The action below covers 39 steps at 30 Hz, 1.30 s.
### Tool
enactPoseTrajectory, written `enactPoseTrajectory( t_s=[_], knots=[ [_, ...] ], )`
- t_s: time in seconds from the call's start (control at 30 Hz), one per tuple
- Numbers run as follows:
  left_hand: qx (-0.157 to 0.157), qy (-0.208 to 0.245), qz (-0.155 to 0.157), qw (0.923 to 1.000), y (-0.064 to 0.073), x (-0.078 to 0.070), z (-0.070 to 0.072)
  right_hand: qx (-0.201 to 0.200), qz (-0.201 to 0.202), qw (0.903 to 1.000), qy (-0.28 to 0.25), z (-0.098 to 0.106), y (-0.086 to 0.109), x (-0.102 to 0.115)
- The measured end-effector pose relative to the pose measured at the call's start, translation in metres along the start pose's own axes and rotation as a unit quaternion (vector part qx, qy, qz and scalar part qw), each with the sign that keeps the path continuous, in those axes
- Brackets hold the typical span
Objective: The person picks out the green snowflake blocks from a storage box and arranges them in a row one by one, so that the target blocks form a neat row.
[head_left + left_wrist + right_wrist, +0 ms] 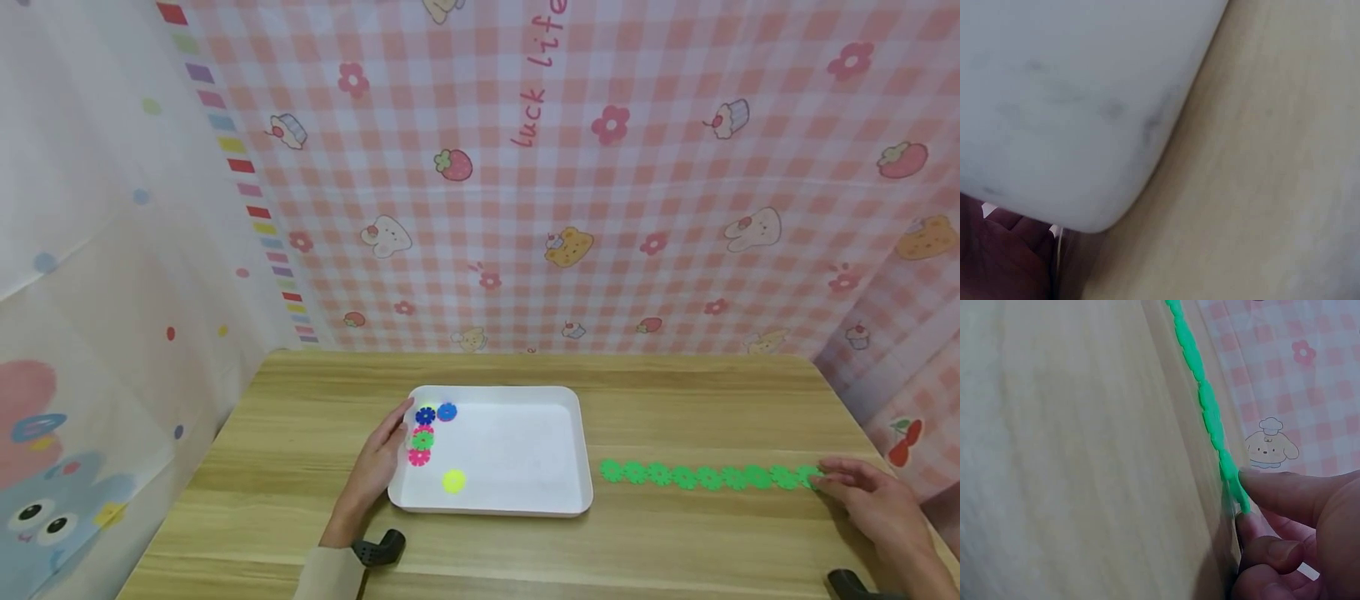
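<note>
A white tray [510, 454] lies on the left half of the table, and my left hand [377, 461] holds its left side. In the left wrist view the tray's outer side [1079, 112] fills much of the picture, with the left hand's fingers [1016, 240] at its edge. To the right of the tray stretches a chain of green snowflake discs [708, 477], joined in a row. My right hand [873, 504] pinches the chain's right end between thumb and fingers. In the right wrist view the chain [1207, 406] runs away from the fingertips, seen nearly edge-on.
Inside the tray, a few snowflake discs cluster at the left: dark blue [425, 416], lighter blue [447, 412], green [423, 440] and pink [418, 457]. A yellow disc [453, 481] lies nearer the front. Behind the wooden table [675, 400] hangs a pink checked cloth [525, 208].
</note>
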<state>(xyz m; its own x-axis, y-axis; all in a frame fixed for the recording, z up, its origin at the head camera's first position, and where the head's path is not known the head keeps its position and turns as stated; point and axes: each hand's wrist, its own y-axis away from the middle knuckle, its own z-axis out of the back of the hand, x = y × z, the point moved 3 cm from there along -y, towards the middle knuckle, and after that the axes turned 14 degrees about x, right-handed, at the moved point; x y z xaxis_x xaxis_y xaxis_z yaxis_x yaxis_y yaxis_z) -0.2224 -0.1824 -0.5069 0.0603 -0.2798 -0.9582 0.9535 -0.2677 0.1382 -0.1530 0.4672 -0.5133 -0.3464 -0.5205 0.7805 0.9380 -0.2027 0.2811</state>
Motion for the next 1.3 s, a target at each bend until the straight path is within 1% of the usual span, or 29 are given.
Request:
enactPoseTrajectory(
  t_s=[0.13, 0.23, 0.3, 0.4, 0.43, 0.5, 0.6, 0.63, 0.7, 0.77, 0.87, 0.97, 1.07, 1.17, 1.23, 1.3],
  knots=[
    [0.000, 0.006, 0.001, 1.0000, 0.009, -0.018, -0.003, -0.004, -0.013, 0.9998, 0.015, 0.001, 0.000, 0.000],
    [-0.001, 0.006, -0.005, 1.0000, 0.012, -0.024, -0.004, 0.001, -0.015, 0.9995, 0.027, 0.002, 0.001, 0.001],
    [-0.001, 0.007, -0.008, 0.9999, 0.013, -0.024, -0.005, 0.003, -0.019, 0.9994, 0.029, 0.002, 0.002, 0.003],
    [-0.001, 0.007, -0.006, 1.0000, 0.010, -0.018, -0.004, 0.003, -0.028, 0.9986, 0.045, 0.002, 0.004, 0.010],
    [-0.002, 0.005, -0.004, 1.0000, 0.008, -0.015, -0.004, -0.001, -0.026, 0.9982, 0.054, 0.002, 0.005, 0.013],
    [-0.004, 0.005, -0.002, 1.0000, 0.004, -0.007, -0.002, -0.007, -0.014, 0.9968, 0.078, 0.000, 0.008, 0.022],
    [-0.005, 0.002, -0.005, 1.0000, -0.002, 0.004, 0.000, 0.002, 0.010, 0.9960, 0.089, -0.008, 0.011, 0.040],
    [-0.005, 0.002, -0.008, 1.0000, -0.002, 0.005, 0.000, 0.006, 0.024, 0.9958, 0.088, -0.012, 0.012, 0.047],
    [-0.005, 0.004, -0.015, 0.9999, -0.003, 0.007, 0.001, 0.033, 0.037, 0.9962, 0.072, -0.021, 0.013, 0.062],
    [-0.004, 0.006, -0.019, 0.9998, -0.002, 0.009, 0.001, 0.055, 0.060, 0.9949, 0.059, -0.032, 0.015, 0.077],
    [-0.003, 0.007, -0.024, 0.9997, -0.002, 0.009, 0.001, 0.078, 0.101, 0.9909, 0.043, -0.051, 0.018, 0.101],
    [-0.004, 0.004, -0.023, 0.9997, -0.002, 0.009, 0.001, 0.076, 0.146, 0.9859, 0.029, -0.072, 0.020, 0.124],
    [-0.005, 0.001, -0.022, 0.9997, -0.003, 0.009, 0.001, 0.077, 0.180, 0.9805, 0.013, -0.094, 0.022, 0.146],
    [-0.006, 0.000, -0.021, 0.9998, -0.003, 0.009, 0.001, 0.094, 0.199, 0.9753, -0.018, -0.118, 0.025, 0.164],
    [-0.005, 0.000, -0.020, 0.9998, -0.003, 0.009, 0.001, 0.113, 0.199, 0.9727, -0.039, -0.135, 0.026, 0.175],
    [-0.005, -0.001, -0.018, 0.9998, -0.003, 0.010, 0.001, 0.134, 0.191, 0.9704, -0.064, -0.151, 0.028, 0.186]
  ],
)
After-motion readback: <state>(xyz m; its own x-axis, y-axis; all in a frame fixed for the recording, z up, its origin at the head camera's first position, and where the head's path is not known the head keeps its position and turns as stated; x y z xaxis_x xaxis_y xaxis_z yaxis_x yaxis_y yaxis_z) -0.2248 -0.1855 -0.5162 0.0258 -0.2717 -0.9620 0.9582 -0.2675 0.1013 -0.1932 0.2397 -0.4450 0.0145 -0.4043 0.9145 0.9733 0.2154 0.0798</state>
